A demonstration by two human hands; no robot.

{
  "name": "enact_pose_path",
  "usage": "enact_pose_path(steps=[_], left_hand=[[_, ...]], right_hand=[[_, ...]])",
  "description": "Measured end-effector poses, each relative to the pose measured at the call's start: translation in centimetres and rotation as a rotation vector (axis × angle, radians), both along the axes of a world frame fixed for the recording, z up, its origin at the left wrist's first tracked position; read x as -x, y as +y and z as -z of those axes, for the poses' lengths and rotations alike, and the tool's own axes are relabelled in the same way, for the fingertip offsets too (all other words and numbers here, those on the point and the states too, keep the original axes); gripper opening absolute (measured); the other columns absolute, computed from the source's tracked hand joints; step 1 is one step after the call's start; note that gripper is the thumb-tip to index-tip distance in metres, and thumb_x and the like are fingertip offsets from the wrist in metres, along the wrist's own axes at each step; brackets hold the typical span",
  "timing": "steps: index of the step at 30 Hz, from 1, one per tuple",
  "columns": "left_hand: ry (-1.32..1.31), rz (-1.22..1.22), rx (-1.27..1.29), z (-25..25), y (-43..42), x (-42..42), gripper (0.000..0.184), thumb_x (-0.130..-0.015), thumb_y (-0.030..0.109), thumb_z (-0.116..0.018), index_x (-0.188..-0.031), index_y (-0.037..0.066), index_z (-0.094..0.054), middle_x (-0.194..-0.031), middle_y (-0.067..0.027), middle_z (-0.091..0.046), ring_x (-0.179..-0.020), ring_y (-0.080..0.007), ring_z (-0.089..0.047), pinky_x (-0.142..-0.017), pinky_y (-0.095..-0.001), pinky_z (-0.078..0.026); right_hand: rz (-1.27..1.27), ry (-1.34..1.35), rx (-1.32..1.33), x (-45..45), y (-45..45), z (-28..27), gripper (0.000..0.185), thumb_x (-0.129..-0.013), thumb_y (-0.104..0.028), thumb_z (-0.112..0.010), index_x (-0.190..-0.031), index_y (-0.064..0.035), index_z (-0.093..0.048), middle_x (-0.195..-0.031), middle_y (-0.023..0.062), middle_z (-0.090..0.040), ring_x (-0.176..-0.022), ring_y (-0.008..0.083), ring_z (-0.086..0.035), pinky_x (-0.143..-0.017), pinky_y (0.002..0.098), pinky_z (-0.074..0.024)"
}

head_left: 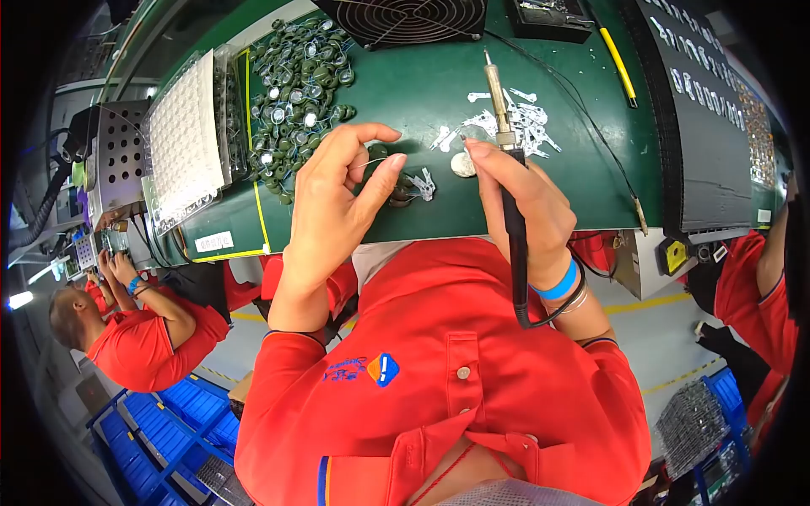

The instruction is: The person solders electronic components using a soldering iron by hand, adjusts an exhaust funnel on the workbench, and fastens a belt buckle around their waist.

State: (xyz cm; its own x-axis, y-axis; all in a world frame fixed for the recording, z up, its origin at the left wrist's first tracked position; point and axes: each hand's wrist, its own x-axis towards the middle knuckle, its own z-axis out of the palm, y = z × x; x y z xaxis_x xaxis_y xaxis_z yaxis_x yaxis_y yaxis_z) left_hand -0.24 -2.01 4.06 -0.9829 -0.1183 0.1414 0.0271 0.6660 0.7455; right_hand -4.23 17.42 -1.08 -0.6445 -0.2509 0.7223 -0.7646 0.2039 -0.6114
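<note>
My right hand is closed around a soldering iron, its metal tip pointing away from me and its cable running down past my wrist. Near its fingertips lies a small pale round piece. Beyond the iron is a pile of small white plastic parts. My left hand hovers over the mat, thumb and forefinger apart, other fingers curled. A thin wire-like line shows beside those fingers; whether they hold it is unclear. Beneath the hand sit dark green pieces, one with a white part on it.
Many dark green round pieces with wires cover the left of the green mat. White trays stand farther left. A fan is at the back, with a yellow-handled tool and a grey bin rightward. Co-workers sit on both sides.
</note>
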Motion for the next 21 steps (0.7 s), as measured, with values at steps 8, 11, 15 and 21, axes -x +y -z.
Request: enact_pose_path(steps=[8, 11, 15, 21], left_hand=[[0.03, 0.041, 0.054, 0.1, -0.1, 0.2, 0.015, -0.08, 0.004, -0.071, -0.095, 0.004, -0.068, -0.067, 0.0021, -0.033, -0.061, -0.0082, -0.031, -0.054, -0.024, -0.024], [0.039, 0.043, 0.063, 0.0, -0.2, 0.3, 0.015, -0.079, 0.004, -0.071, -0.094, 0.004, -0.068, -0.067, 0.002, -0.033, -0.061, -0.0084, -0.032, -0.055, -0.0242, -0.024], [0.031, 0.055, 0.13, 0.1, -0.6, 0.1, 0.016, -0.083, 0.007, -0.07, -0.097, 0.003, -0.064, -0.067, -0.0012, -0.037, -0.059, -0.0132, -0.036, -0.053, -0.0274, -0.034], [-0.012, 0.01, -0.154, 1.4, -0.2, -0.4, 0.018, -0.089, 0.006, -0.063, -0.104, 0.002, -0.055, -0.072, -0.0028, -0.041, -0.06, -0.0142, -0.039, -0.054, -0.0271, -0.037]], right_hand=[[-0.033, -0.034, -0.015, 0.2, 0.3, 0.2, 0.05, -0.069, 0.014, -0.061, -0.116, -0.0037, -0.061, -0.094, 0.0144, -0.067, -0.084, 0.0299, -0.066, -0.07, 0.0368, -0.0536], [-0.036, -0.013, -0.164, 0.2, 0.8, -0.3, 0.043, -0.071, 0.014, -0.065, -0.11, -0.0027, -0.062, -0.094, 0.0136, -0.069, -0.082, 0.0287, -0.068, -0.07, 0.0337, -0.0543], [-0.072, -0.002, -0.328, -0.7, 1.3, -1.2, 0.037, -0.073, 0.013, -0.066, -0.106, -0.0031, -0.063, -0.095, 0.0145, -0.069, -0.082, 0.0303, -0.068, -0.074, 0.0343, -0.0546], [-0.161, -0.062, -0.276, 0.2, 2.6, -0.4, 0.03, -0.081, 0.005, -0.063, -0.11, -0.0037, -0.064, -0.097, 0.0157, -0.069, -0.083, 0.0283, -0.067, -0.078, 0.0362, -0.0544]])
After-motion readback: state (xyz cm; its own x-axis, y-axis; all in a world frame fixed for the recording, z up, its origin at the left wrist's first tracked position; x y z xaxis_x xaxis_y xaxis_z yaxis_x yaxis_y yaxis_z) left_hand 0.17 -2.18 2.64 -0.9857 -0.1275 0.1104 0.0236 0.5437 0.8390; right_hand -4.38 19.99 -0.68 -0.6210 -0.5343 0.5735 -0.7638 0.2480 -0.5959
